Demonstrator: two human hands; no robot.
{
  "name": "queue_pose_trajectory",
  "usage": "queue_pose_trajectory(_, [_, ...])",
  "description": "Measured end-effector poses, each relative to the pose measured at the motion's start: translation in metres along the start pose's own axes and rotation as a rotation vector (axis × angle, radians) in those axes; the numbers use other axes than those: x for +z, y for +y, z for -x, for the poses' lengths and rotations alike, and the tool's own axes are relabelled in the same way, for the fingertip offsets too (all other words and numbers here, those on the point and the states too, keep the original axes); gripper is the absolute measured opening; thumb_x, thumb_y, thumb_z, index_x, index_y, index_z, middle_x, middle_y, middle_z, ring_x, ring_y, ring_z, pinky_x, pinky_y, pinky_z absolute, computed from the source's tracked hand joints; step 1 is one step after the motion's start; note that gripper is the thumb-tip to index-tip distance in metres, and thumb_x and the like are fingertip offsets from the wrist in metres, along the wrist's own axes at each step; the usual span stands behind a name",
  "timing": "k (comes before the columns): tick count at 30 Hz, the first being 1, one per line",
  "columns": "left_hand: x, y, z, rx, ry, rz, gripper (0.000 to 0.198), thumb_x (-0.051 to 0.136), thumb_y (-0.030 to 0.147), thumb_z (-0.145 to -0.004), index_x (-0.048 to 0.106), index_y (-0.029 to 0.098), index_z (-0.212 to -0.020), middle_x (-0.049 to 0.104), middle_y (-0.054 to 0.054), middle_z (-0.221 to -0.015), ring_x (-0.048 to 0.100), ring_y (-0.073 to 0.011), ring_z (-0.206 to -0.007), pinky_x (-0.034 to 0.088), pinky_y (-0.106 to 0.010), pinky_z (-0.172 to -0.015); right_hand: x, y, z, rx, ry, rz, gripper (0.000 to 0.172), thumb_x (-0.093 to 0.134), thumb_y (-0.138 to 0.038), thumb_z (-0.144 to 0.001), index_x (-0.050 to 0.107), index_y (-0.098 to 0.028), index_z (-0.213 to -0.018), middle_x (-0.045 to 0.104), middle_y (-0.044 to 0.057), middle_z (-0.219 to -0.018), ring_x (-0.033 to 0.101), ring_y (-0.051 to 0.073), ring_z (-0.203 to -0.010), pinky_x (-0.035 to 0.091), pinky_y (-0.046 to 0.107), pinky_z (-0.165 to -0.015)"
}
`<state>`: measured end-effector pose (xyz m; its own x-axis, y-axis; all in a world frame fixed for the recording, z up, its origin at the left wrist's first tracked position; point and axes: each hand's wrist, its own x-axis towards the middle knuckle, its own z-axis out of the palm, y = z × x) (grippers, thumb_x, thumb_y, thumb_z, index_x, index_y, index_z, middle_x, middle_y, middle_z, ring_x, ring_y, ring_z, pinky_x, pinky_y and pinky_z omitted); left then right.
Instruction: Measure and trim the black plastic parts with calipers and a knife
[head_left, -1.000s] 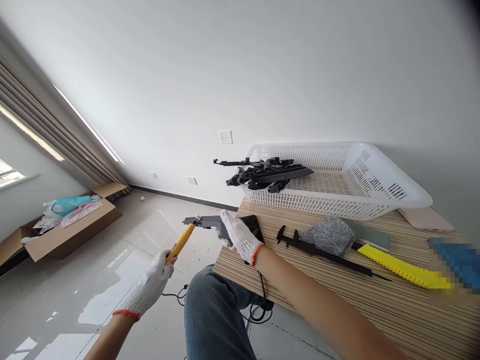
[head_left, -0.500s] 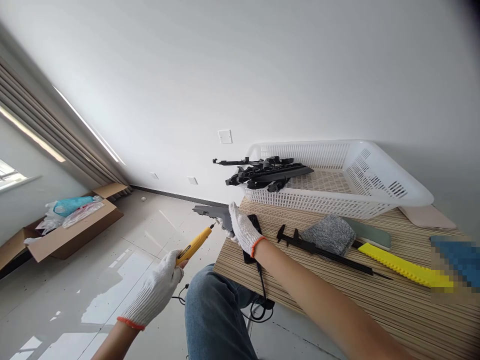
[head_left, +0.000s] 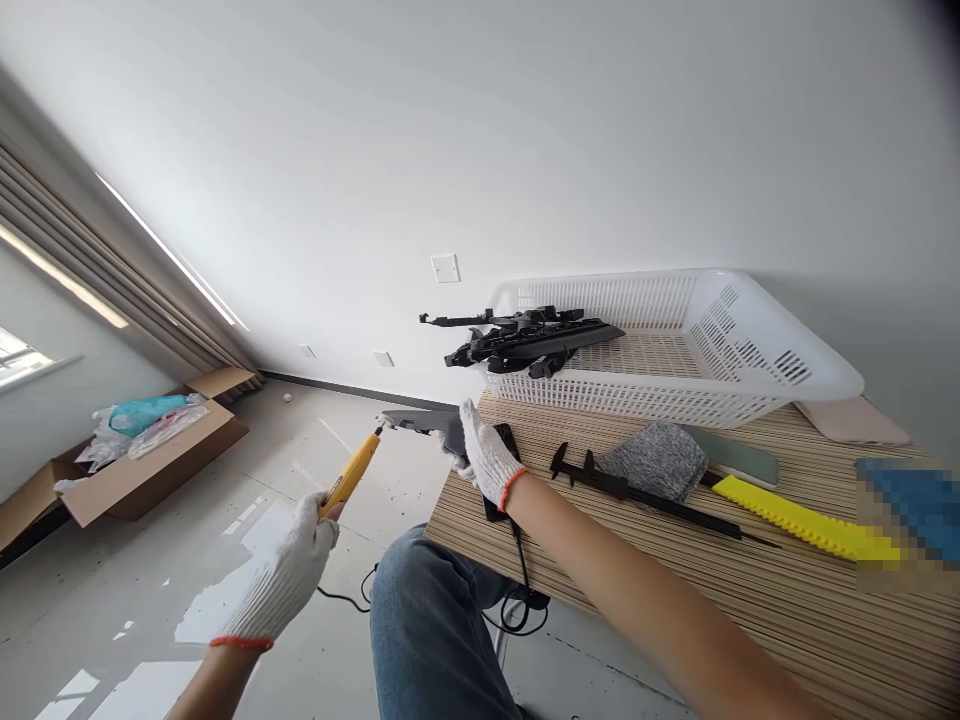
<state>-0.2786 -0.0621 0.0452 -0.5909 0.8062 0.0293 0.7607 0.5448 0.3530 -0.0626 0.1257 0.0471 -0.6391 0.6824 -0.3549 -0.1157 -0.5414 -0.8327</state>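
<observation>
Both my hands wear white knit gloves with orange cuffs. My left hand (head_left: 289, 575) is closed around a yellow pen-shaped tool (head_left: 349, 474), whose tip touches the far left end of a grey plastic part (head_left: 424, 423). My right hand (head_left: 485, 455) grips that grey part at the table's left corner and holds it out past the edge, over the floor. Under my right hand lies a black device (head_left: 504, 478) with a cord hanging off the table.
On the striped table (head_left: 675, 570) lie a black caliper (head_left: 637, 494), a grey cloth (head_left: 656, 459), a yellow toothed strip (head_left: 802, 518) and a white basket (head_left: 750, 385) with black plastic parts (head_left: 525, 338) sticking out. A cardboard box (head_left: 127, 460) sits on the floor at left. My knee (head_left: 427, 620) is below.
My left hand swung the yellow tool's tip from near my right hand out to the grey part's left end. My right hand kept its hold on the part.
</observation>
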Motion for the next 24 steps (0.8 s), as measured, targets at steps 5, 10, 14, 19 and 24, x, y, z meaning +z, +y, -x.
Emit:
queue_pose_trajectory(5, [0.021,0.036,-0.007,-0.093,-0.019,0.09,0.036,0.038,0.051,-0.089,0.057,0.023,-0.103,0.061,-0.001,-0.068,0.06,-0.0257,-0.059,0.045,-0.036,-0.058,0.005,-0.01,0.016,0.116,-0.06,-0.069,0.067,0.027,-0.079,-0.102,0.059,-0.021,-0.089,0.052,-0.006,-0.054,0.019,0.005,-0.031,0.009,0.019,-0.033])
queue_pose_trajectory(10, [0.04,0.047,-0.008,-0.098,-0.004,0.112,0.036,0.04,0.048,-0.091,0.058,0.022,-0.108,0.063,-0.003,-0.071,0.063,-0.0273,-0.063,0.046,-0.038,-0.061,0.003,-0.013,0.021,0.164,-0.084,-0.093,0.051,0.041,-0.063,-0.107,0.057,-0.021,-0.084,0.045,-0.008,-0.05,0.022,0.005,-0.032,0.007,0.018,-0.034])
queue_pose_trajectory(14, [0.049,0.047,-0.008,-0.092,0.024,0.111,0.042,0.039,0.048,-0.094,0.058,0.018,-0.117,0.066,-0.006,-0.078,0.066,-0.0283,-0.067,0.048,-0.038,-0.062,0.001,-0.011,0.02,0.171,-0.083,-0.112,0.048,0.042,-0.057,-0.108,0.054,-0.02,-0.08,0.044,-0.008,-0.05,0.023,0.004,-0.033,0.007,0.017,-0.034])
queue_pose_trajectory(19, [0.051,0.044,-0.006,-0.077,0.035,0.108,0.037,0.041,0.047,-0.093,0.058,0.021,-0.114,0.068,-0.006,-0.081,0.068,-0.0283,-0.07,0.05,-0.038,-0.063,0.0,-0.011,0.018,0.174,-0.064,-0.142,0.045,0.038,-0.052,-0.109,0.051,-0.021,-0.079,0.043,-0.008,-0.051,0.022,0.005,-0.034,0.008,0.016,-0.035])
queue_pose_trajectory(24, [0.052,0.044,-0.006,-0.082,0.016,0.094,0.035,0.04,0.048,-0.091,0.058,0.022,-0.107,0.065,-0.005,-0.077,0.068,-0.029,-0.07,0.05,-0.039,-0.064,-0.001,-0.008,0.019,0.158,-0.046,-0.163,0.049,0.041,-0.058,-0.108,0.054,-0.02,-0.08,0.043,-0.008,-0.051,0.022,0.004,-0.034,0.008,0.016,-0.035])
